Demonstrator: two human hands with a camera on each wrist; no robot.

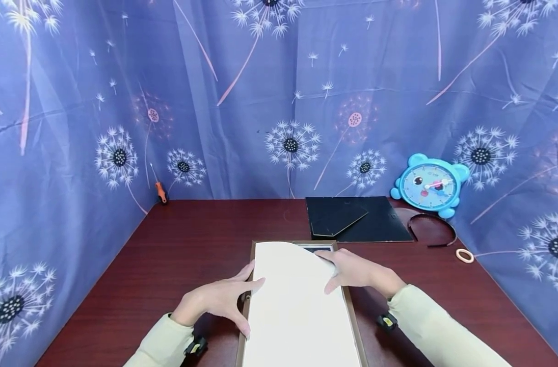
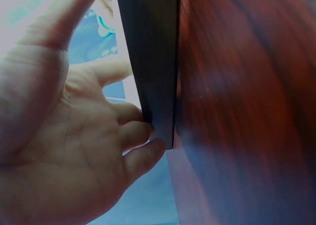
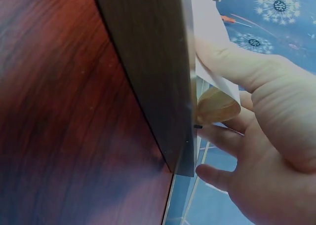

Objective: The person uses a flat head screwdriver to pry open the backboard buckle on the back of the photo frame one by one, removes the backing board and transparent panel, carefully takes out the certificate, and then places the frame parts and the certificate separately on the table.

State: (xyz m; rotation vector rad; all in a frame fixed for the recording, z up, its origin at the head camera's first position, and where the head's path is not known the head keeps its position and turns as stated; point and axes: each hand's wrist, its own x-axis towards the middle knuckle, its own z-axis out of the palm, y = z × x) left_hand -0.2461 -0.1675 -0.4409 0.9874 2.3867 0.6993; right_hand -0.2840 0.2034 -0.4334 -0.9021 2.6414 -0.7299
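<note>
A large white sheet of paper (image 1: 297, 311) lies over a picture frame (image 1: 355, 329), its far right corner curling up. In the right wrist view the curled corner (image 3: 217, 105) shows a brownish underside. My right hand (image 1: 359, 270) holds the sheet there, thumb on the white face and fingers at the curl. At the frame's left edge is my left hand (image 1: 216, 299), thumb and forefinger spread over the sheet's border. Its other fingers touch the frame's dark side (image 2: 153, 62) in the left wrist view. What lies beneath the paper is mostly hidden.
A black backing board (image 1: 384, 224) with a stand flap lies behind the frame. At the right are a blue clock (image 1: 427, 184), a dark headband (image 1: 454, 232) and a wooden ring (image 1: 465, 256). An orange-handled screwdriver (image 1: 161, 192) leans on the curtain at the far left corner.
</note>
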